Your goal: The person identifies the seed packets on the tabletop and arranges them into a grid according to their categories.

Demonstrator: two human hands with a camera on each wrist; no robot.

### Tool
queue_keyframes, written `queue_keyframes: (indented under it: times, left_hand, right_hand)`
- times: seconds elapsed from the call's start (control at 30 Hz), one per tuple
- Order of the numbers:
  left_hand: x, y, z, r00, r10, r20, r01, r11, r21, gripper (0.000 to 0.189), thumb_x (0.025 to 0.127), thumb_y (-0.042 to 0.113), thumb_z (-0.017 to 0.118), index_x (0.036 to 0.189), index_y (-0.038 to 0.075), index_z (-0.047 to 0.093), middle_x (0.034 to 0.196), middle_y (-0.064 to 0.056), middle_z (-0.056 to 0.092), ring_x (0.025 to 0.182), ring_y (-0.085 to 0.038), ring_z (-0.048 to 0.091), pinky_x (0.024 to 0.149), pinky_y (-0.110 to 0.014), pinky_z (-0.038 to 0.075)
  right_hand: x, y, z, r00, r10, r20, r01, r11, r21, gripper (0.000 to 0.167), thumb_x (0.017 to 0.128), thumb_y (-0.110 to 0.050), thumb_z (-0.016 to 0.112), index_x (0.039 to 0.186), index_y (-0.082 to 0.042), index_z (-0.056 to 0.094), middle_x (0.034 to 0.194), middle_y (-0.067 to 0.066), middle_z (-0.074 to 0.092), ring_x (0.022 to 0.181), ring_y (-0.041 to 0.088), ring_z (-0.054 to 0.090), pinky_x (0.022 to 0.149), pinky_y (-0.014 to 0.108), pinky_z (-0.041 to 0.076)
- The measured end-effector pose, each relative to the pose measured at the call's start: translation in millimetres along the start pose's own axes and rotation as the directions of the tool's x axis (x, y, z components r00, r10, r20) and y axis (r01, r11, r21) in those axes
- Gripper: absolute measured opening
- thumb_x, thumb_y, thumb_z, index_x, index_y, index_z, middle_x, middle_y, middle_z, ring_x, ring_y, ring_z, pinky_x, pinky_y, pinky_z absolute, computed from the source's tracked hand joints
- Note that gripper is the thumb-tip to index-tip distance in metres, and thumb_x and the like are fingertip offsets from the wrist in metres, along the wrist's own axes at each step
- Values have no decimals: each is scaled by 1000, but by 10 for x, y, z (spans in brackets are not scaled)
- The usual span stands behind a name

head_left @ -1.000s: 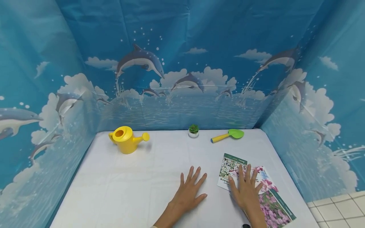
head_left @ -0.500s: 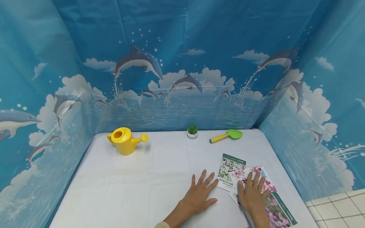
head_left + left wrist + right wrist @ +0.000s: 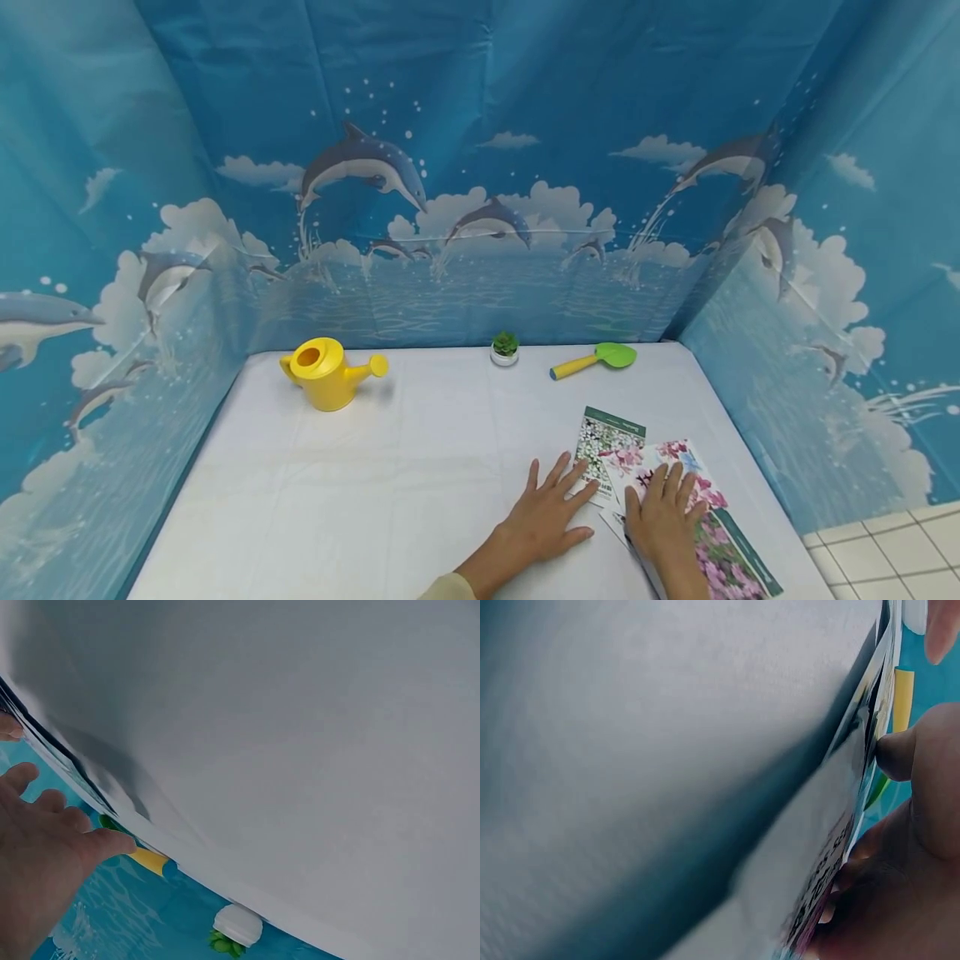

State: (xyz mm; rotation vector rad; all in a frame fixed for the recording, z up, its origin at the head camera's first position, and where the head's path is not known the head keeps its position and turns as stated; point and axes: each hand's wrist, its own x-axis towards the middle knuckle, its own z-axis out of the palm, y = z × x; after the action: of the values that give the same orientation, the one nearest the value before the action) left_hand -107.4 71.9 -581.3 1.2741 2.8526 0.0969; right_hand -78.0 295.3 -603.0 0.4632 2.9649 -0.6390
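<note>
My right hand (image 3: 663, 521) lies over the middle of several overlapping flower-picture packets, fingers extended. Beneath it is a packet with pink blossoms on white (image 3: 678, 452). To its upper left lies a packet with white flowers and a green top (image 3: 609, 429); a purple-pink flower packet (image 3: 738, 554) sits at lower right. My left hand (image 3: 543, 521), fingers spread, is left of the stack, its fingertips overlapping the white-flower packet's lower edge. In the right wrist view the thumb of my right hand (image 3: 900, 847) touches the packets' edges; the left wrist view shows my left hand (image 3: 49, 855) holding nothing.
A yellow watering can (image 3: 326, 379) stands at the back left of the white-covered table (image 3: 300, 500). A small potted plant (image 3: 505, 348) is at the back middle, and a green trowel with a yellow handle (image 3: 596, 360) is right of it. Dolphin-print curtains (image 3: 480, 283) surround the table.
My left hand has slid right to the packets' edge. My right hand has drawn slightly back and right over the packets, uncovering more of the pink-blossom one.
</note>
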Motion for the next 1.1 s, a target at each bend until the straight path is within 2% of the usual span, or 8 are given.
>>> queue_keyframes:
  times: [0.2, 0.37, 0.73, 0.93, 1.1]
  left_hand:
    - [35, 22, 22, 999, -2, 36, 1, 1000, 12, 68, 109, 64, 47, 168, 31, 41, 179, 6, 26, 166, -20, 21, 126, -57, 37]
    - [53, 38, 55, 998, 6, 55, -7, 1000, 18, 68, 109, 64, 46, 167, 29, 43, 178, 9, 27, 165, -16, 22, 127, -55, 35]
    - [13, 22, 62, 997, -1, 82, 2, 1000, -11, 69, 109, 64, 48, 166, 26, 44, 178, 8, 28, 165, -14, 24, 127, -55, 34]
    - [-58, 10, 75, 999, -10, 53, 10, 1000, 6, 65, 109, 61, 52, 161, 22, 51, 177, 7, 30, 165, -17, 24, 127, -49, 37]
    - [-83, 23, 99, 1000, -8, 14, 7, 998, 67, 46, 108, 54, 58, 144, 26, 61, 177, 8, 31, 164, -18, 26, 125, -47, 40]
  right_hand:
    - [-10, -6, -11, 1000, 0, 22, 0, 1000, -6, 83, 113, -31, 45, 156, 28, 8, 164, 51, -8, 153, 68, -15, 117, 85, -9]
    - [3, 0, -26, 999, 6, 50, -6, 1000, 6, 83, 114, -33, 42, 157, 27, 6, 165, 49, -11, 154, 65, -18, 117, 83, -14]
    - [6, 1, -34, 998, 10, 54, -11, 1000, 8, 83, 113, -32, 45, 158, 26, 7, 165, 49, -11, 154, 65, -17, 117, 83, -14]
    - [13, 5, -18, 998, 27, 61, -27, 1000, -2, 83, 113, -33, 44, 159, 25, 6, 165, 47, -12, 155, 63, -18, 118, 81, -16]
    - [4, -3, -29, 998, 11, 58, -12, 1000, 9, 82, 113, -32, 45, 158, 26, 8, 165, 48, -10, 155, 64, -16, 118, 82, -15]
